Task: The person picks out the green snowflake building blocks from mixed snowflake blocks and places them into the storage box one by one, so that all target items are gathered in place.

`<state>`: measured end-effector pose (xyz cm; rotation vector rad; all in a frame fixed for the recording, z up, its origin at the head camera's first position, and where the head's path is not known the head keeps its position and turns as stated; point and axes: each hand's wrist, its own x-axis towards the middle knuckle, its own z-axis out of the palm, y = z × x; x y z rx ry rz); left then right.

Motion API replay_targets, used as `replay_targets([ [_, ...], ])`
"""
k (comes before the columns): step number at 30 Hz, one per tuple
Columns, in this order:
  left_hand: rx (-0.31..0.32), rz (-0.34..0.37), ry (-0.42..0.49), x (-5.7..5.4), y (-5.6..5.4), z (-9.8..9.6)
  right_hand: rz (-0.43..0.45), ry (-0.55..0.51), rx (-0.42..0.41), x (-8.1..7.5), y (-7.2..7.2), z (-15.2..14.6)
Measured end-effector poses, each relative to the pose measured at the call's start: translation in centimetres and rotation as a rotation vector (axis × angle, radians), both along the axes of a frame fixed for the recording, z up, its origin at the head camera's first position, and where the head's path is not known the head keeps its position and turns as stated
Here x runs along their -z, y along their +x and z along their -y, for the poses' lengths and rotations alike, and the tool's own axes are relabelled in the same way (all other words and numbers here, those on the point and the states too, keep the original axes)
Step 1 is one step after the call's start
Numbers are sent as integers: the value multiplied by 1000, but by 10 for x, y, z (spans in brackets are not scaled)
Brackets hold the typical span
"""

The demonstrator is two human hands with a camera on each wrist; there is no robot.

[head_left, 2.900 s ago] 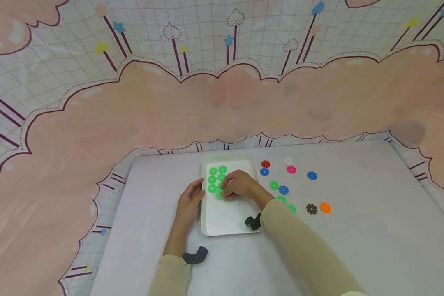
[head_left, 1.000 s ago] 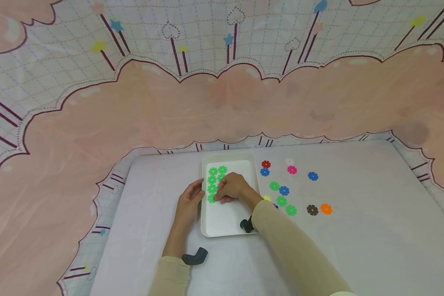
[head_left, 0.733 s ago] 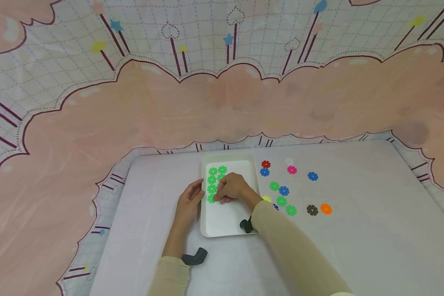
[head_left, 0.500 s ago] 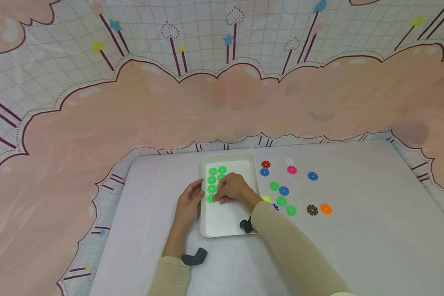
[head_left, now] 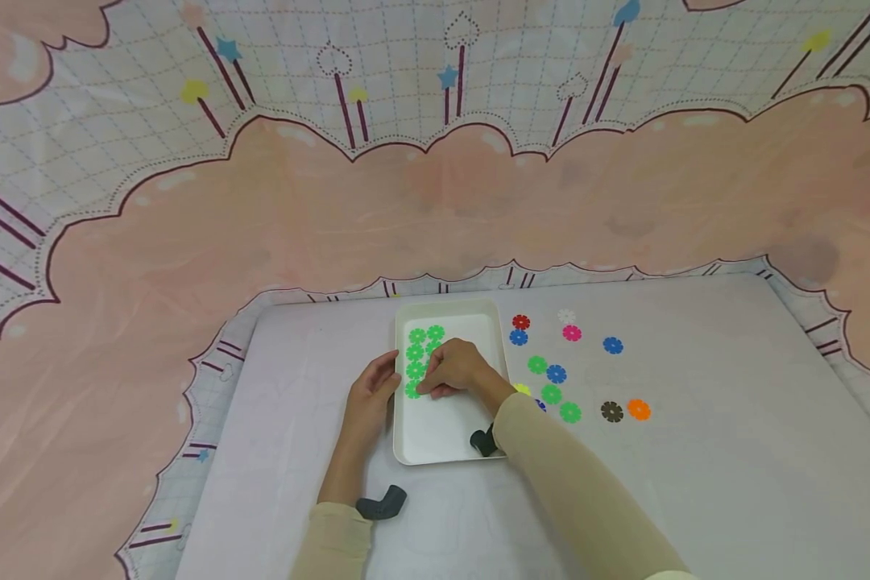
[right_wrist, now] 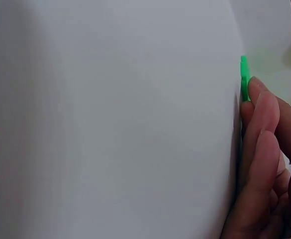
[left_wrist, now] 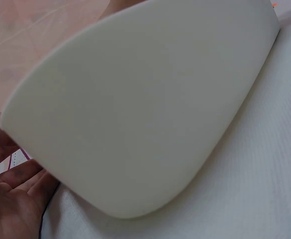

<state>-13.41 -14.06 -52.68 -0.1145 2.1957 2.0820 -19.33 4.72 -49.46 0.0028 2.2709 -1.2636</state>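
A white tray (head_left: 449,435) lies on the table with several green interlocking discs (head_left: 416,334) in two columns along its left side. My right hand (head_left: 455,366) is over the tray. Its thumb and fingertip pinch the edge of the lowest green disc (head_left: 412,390) in the left column; the right wrist view shows this green disc (right_wrist: 244,77) low against the tray floor. The hand hides part of the right column. My left hand (head_left: 369,395) rests with relaxed fingers against the tray's left wall; in the left wrist view its fingers (left_wrist: 23,189) stand beside the wall.
Right of the tray lie loose discs: red (head_left: 521,322), blue (head_left: 613,345), pink (head_left: 572,333), white (head_left: 566,316), green (head_left: 570,412), brown (head_left: 612,412) and orange (head_left: 640,409). A yellow disc (head_left: 522,389) is partly behind the right forearm. Dark wrist mounts (head_left: 383,503) project from both sleeves.
Since the earliest frame, my right hand has shifted left and slightly nearer, and a green disc now lies at the bottom of the left column. Over the last second nothing visibly moves.
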Motion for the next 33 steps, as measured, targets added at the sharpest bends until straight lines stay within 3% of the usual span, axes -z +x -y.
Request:
replay_targets([
  [18,2,-1,-16,1,0,-2,23,-91,-61,-13,0,-14],
  [33,-6,-8,-28,2,0,0,-11,-106,-132,-46,-3,-38],
])
